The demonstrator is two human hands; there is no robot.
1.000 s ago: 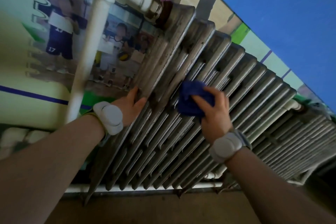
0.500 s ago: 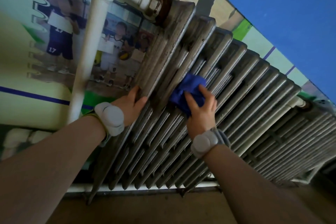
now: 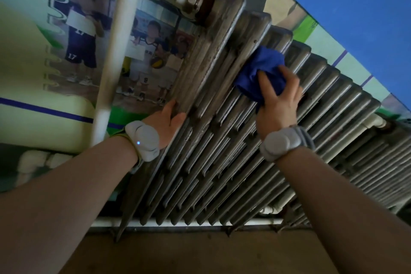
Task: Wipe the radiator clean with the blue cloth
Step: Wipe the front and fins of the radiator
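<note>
Radiator (image 3: 222,140): ribbed cast-iron unit, grimy and dull, mounted against a wall with a photo banner (image 3: 142,51) behind; a white pipe (image 3: 113,51) runs beside its left end and joins it through a rusty nut (image 3: 195,0) at the top corner. The view is strongly tilted.

Blue cloth (image 3: 260,71): bunched, pressed against the upper part of the third and fourth ribs. Compared with a second ago it sits higher up the ribs, nearer the radiator's top edge. Judgement: an upward wiping stroke is under way on the left-hand sections; most ribs to the right look untouched, so the task is early.

Right hand (image 3: 278,104): arm extended, wrist band (image 3: 280,144) facing the camera, fingers spread and curled over the wad, gripping it against the metal.

Left hand (image 3: 166,120): unchanged in place, fingers together and wrapped round the edge of the end rib, thumb on the front face, apparently bracing. Its wrist band (image 3: 142,142) shows a small blue light.
</note>
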